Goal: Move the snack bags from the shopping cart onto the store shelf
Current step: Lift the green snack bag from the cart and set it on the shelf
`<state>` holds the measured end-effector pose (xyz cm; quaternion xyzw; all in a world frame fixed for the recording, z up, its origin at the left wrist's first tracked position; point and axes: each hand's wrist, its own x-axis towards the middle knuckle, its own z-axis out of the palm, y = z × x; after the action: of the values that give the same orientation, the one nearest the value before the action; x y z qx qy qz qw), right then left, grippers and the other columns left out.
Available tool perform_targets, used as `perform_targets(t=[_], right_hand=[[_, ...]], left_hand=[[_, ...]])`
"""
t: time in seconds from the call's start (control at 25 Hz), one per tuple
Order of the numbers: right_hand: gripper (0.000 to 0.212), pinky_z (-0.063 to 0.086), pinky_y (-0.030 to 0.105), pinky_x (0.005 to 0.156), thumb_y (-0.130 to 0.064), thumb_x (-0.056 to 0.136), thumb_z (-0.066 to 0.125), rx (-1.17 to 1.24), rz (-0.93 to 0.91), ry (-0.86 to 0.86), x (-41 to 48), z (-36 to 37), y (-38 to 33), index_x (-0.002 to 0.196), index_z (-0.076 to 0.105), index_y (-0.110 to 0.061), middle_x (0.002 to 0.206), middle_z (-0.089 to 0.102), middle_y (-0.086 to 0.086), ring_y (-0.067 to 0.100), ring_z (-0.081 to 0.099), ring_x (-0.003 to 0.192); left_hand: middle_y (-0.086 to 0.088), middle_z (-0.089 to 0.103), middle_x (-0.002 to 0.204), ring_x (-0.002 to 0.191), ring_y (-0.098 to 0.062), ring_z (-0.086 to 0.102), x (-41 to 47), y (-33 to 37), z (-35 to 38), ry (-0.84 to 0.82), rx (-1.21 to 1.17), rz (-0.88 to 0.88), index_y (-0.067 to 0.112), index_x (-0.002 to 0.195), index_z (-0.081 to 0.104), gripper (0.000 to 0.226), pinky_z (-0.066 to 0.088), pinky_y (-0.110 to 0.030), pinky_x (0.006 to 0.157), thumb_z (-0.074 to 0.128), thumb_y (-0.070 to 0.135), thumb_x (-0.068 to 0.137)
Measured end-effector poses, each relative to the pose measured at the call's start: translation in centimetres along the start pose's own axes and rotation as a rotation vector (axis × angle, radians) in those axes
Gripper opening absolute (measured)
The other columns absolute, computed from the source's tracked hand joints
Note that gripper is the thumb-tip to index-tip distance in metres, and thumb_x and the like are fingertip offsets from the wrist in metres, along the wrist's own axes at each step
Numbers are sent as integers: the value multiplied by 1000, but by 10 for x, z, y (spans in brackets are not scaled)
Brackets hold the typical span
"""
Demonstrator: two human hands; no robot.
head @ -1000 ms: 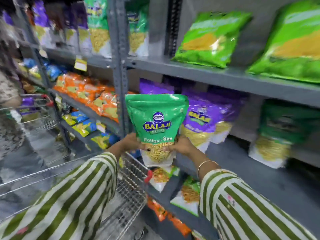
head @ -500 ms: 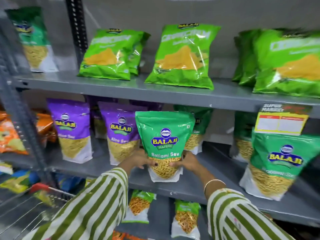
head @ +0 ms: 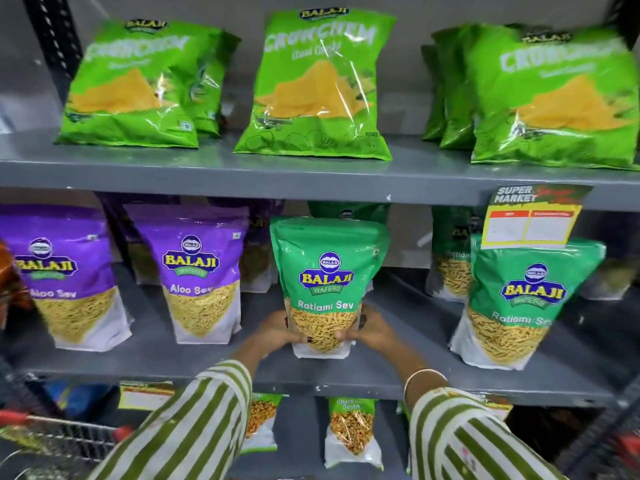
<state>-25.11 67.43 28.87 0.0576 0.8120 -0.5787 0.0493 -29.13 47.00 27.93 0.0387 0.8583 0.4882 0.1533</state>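
A green Ratlami Sev snack bag [head: 327,271] stands upright on the middle grey shelf [head: 207,358], in the gap between a purple Aloo Sev bag [head: 201,271] and another green Ratlami Sev bag [head: 526,299]. My left hand [head: 277,332] grips its lower left side and my right hand [head: 372,329] its lower right side. Its base touches the shelf. The shopping cart [head: 52,441] shows only as a wire rim with red corners at the bottom left.
Light green Crunchem chip bags [head: 318,84] line the upper shelf. More purple and green bags stand behind the front row. A yellow price tag [head: 530,220] hangs from the upper shelf edge at right. Smaller bags [head: 351,431] sit on the shelf below.
The view has swung from the cart to face the shelf. Both hands have carried the green Ratlami Sev bag forward and set it down on the middle shelf.
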Motion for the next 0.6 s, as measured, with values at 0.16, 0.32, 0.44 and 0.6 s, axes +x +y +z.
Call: perform_targets(t=[0.16,0.32,0.44,0.6], right_hand=[[54,49,35,97,-5,66,81,-77,-2,102,-9,-13,8,116,61,1,120,66,19,28,64,108],[50,49,39,99,-7,66,82,-96,1,142,-17,-41,21,112,63,0,118,68,19,30,64,109],[53,46,44,104,-11,69,80,-116,37,134,-22,-44,19,117,60,0,122,65,18,31,60,115],[53,46,37,95,-31,77,73,-261,332,14,-25,-39,6,118,57,-1,115,63,15,32,53,122]], left_hand=[[-14,67,119,101,-18,62,-2,13,29,154,55,20,3,109,65,45,41,-19,78,80,9,67],[-15,66,121,102,-19,62,0,27,57,128,44,42,2,111,63,46,45,-22,79,79,8,69],[-16,66,121,109,-27,62,0,29,65,140,42,37,2,112,62,47,47,-28,87,79,9,69],[-15,57,133,121,-27,54,-6,19,54,104,119,-14,2,125,51,63,44,-32,98,78,22,71]])
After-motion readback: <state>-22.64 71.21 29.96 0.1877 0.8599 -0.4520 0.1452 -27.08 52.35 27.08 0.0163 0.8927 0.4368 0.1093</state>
